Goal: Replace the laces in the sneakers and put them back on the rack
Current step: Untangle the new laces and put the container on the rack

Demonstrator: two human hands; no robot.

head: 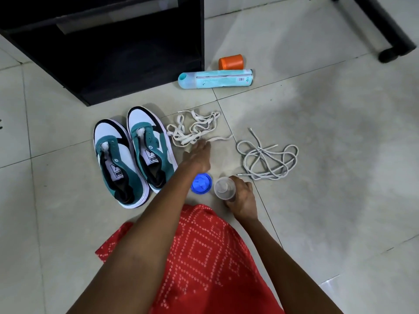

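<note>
sneakers (133, 155) stand as a pair on the floor tiles, toes pointing away, just in front of the black rack (108, 46). both look unlaced: the eyelets are bare and the tongues stand loose, so the old laces seem to be out already. nothing has been threaded yet.

just right of the pair, almost touching the nearer shoe, lies a loose heap of flat laces (192, 128). the left hand (197, 152) reaches across to the heap's near edge. its fingers look stretched out rather than curled, with the tips at the strands. the hand is blurred, and no pinch can be made out. under that wrist a blue lid (201, 182) lies flat on the tile.

farther back, by the rack's right corner, a teal spray can (215, 78) lies on its side, with an orange cap (230, 61) just behind it.

beside the lid is a clear cup (225, 189), tipped toward the camera. the right hand (241, 196) grips it, fingers wrapped round its side. right of that hand, round laces (267, 159) lie in open loops, one tip near the knuckles and the whole coil apart from the flat heap.

which set is old and which is new cannot be told from here.

by my reading the task is at an early middle point. the stripping is done, but lacing both shoes is still to do, and so is setting them back on the rack. the right hand would probably have to put the cup down first, since threading takes two free hands.
</note>
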